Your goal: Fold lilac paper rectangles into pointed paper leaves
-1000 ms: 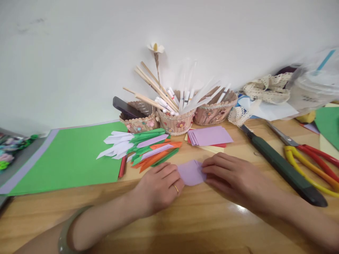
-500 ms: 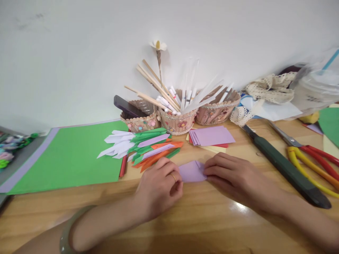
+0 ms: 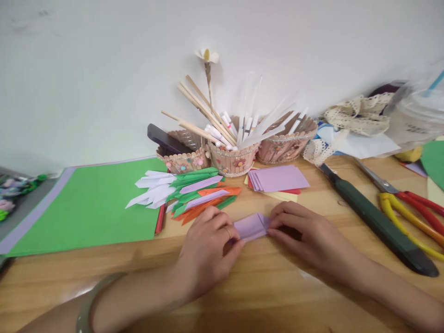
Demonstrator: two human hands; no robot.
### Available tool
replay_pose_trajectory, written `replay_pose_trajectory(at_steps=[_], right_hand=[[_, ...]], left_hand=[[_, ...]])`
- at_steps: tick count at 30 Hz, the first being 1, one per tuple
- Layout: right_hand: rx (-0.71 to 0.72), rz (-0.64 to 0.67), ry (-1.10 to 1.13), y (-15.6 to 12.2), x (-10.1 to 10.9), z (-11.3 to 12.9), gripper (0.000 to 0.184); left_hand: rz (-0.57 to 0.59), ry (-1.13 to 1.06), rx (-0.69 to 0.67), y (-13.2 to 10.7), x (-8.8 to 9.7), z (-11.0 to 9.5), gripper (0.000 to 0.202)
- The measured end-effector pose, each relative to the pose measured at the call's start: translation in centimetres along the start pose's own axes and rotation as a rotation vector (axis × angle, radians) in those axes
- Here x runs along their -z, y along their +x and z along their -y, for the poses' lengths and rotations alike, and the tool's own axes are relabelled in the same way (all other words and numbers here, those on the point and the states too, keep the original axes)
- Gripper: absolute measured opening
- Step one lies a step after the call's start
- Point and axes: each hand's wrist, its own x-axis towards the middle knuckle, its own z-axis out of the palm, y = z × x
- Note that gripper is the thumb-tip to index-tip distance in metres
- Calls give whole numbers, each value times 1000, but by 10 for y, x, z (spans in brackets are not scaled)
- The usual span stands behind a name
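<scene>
A small purple sheet of paper [image 3: 250,226], partly folded, lies low over the wooden table between my two hands. My left hand [image 3: 211,247] grips its left end, thumb and fingers pinched together. At the opposite end, my right hand [image 3: 294,226] pinches the pointed corner between thumb and fingertips. Creases run along the paper near its right tip and lower edge. Just behind my left hand lie folded paper pieces [image 3: 187,192] in white, green, orange and purple. Beyond the paper is a stack of purple slips [image 3: 280,178] over red and yellow ones.
Green sheets [image 3: 97,203] cover the table's left side. Decorated baskets [image 3: 236,162] with sticks and markers stand against the wall. To the right lie a dark green-handled tool [image 3: 378,222] and scissors [image 3: 391,194], with lace [image 3: 360,115] and a plastic cup [image 3: 419,115] behind.
The purple paper's lower edge is now folded over, making it narrower. My right thumb has come into view at its tip. The view has shifted slightly.
</scene>
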Motion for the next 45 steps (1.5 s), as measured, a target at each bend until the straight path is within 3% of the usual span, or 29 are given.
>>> replay_pose_trajectory(at_steps=[8,22,45], right_hand=[[-93,13,15,1,-2,4,13],[-85,16,-120,2,-5,6,16],[-141,46,-177,4,-2,6,10]], left_hand=[[55,49,87,3,1,-5,11],[74,38,166,4,-2,-7,14],[135,59,161,9,0,-7,13]])
